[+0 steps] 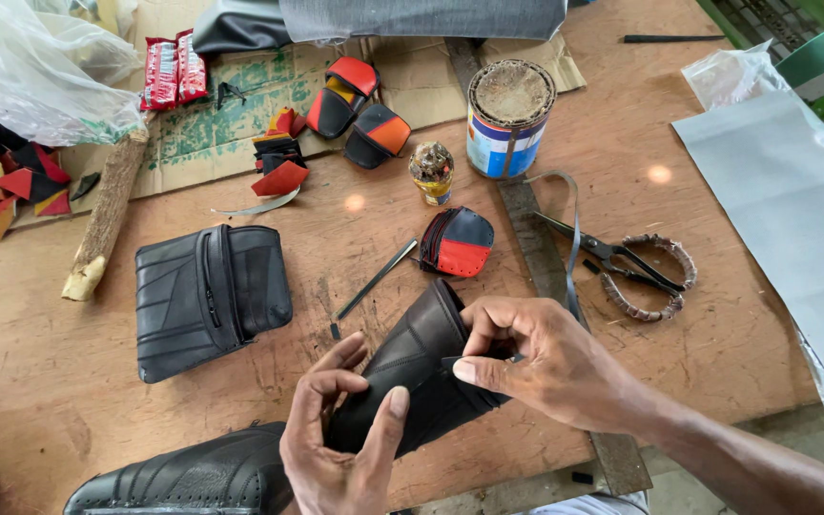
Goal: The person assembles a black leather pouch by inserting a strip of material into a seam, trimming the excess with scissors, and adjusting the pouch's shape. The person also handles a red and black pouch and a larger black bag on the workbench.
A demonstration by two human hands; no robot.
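My left hand (340,434) grips the near end of a black rubber pouch piece (410,362), thumb pressed on its top face. My right hand (536,358) pinches the same piece at its right edge, with a thin dark strip under the fingers. Just beyond it on the wooden table (40,353) lies a small black and red pouch (458,242).
A black zipped bag (210,296) lies to the left, scissors with wrapped handles (633,269) to the right. A tin can (509,114), a small jar (432,172), black-orange pieces (360,110), a wooden stick (105,217), plastic bags and a grey sheet (793,210) surround the middle.
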